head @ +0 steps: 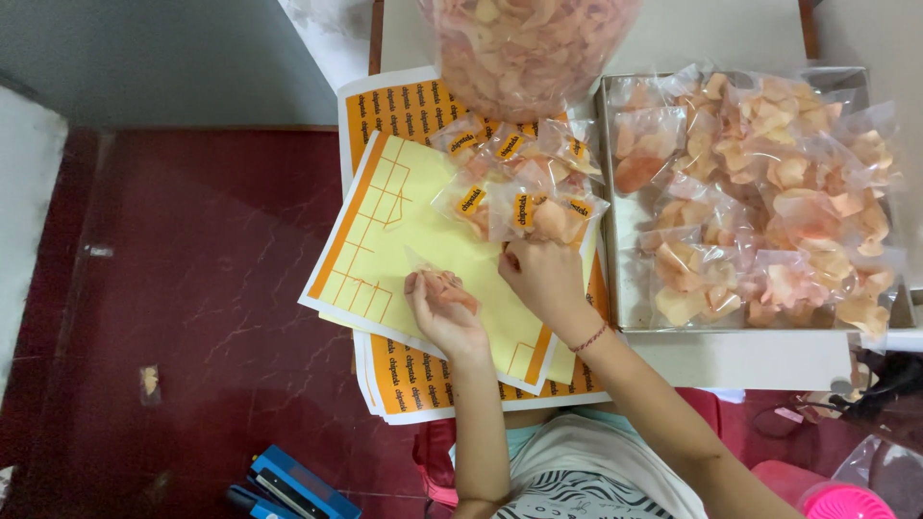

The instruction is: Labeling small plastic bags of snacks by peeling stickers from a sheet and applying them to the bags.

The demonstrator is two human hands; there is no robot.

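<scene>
As we look down from the head camera, we note these lines:

Left hand: our left hand (444, 312) sits over the yellow sheet (413, 240), fingers (419, 284) curled around a small clear packet of chips (447, 286), which rests in the palm just above the paper.

Right hand: our right hand (544, 279) lies just beside the left, knuckles up, fingers bent inward at the lower edge of the labelled packets (519, 183); we cannot tell whether it pinches one of them. A red thread bracelet (588, 338) circles the wrist.

Labelled packets: a loose cluster of small clear bags of pale orange chips, each with a yellow label, lying on the upper right part of the sheets.

Sheets: the yellow sheet with orange lines lies tilted on top of a stack of orange printed label sheets (413, 389), all on the white desk (731, 360), with the sheets' left side jutting past its edge.

Big bag: a large clear bag of chips (524, 48) stands at the far edge, touching the packets.

Tray: a metal tray (625, 240) to the right holds many unlabelled packets (769, 192) heaped together.

Floor: dark red floor (192, 288) to the left, with a blue stapler (293, 485) lying near the lower edge.

Lower right: a pink round container (846, 502) shows at the corner.
</scene>
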